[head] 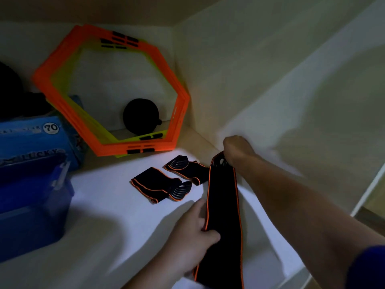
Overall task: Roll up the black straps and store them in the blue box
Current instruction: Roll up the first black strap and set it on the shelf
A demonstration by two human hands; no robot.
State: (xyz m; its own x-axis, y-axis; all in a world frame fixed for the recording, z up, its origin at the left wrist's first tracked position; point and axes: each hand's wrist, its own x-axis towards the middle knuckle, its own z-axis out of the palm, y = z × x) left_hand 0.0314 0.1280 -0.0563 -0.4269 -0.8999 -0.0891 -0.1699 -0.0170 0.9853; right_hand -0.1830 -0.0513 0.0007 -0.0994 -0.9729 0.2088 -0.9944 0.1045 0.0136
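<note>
A long black strap with orange edging [224,207] lies stretched out on the white shelf [116,222], running from near the front edge toward the back corner. My right hand [235,150] grips its far end, fingers curled over it. My left hand [193,236] pinches the strap's left edge near the front. Two more black straps lie folded to the left, one [160,185] nearer and one [186,168] farther back. The blue box [31,205] stands at the left edge of the shelf.
Orange and yellow hexagon rings [112,90] lean against the back wall, with a black round object [141,116] behind them. A blue printed carton [31,138] sits behind the blue box. The side wall [281,90] closes the shelf on the right.
</note>
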